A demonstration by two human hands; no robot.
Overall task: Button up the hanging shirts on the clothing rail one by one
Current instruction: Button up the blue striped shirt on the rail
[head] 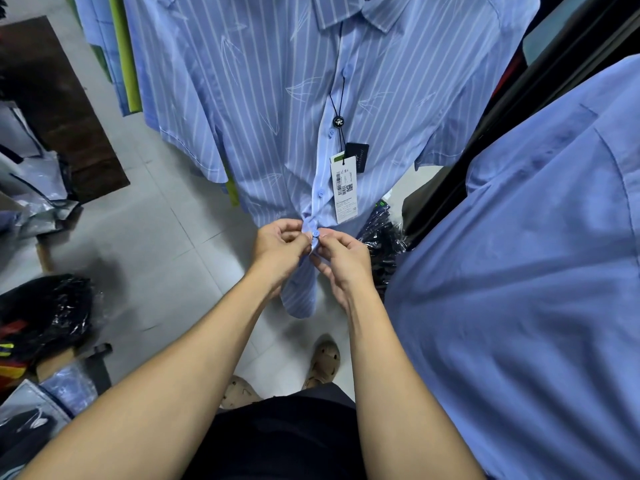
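A light blue shirt with white stripes [263, 98] hangs in front of me, its front placket closed down the middle with blue buttons showing. Paper price tags [343, 188] dangle on a black cord beside the placket. Near the hem, my left hand [277, 244] pinches the left edge of the placket. My right hand [341, 259] pinches the right edge just beside it. A blue button [315, 233] sits between the fingertips of both hands.
A plain blue shirt [519, 289] hangs close on my right, against a dark panel [540, 84]. More blue and green garments [117, 53] hang at the upper left. Plastic-wrapped bundles [45, 313] lie on the tiled floor at left, and a dark packet [381, 237] right of my hands.
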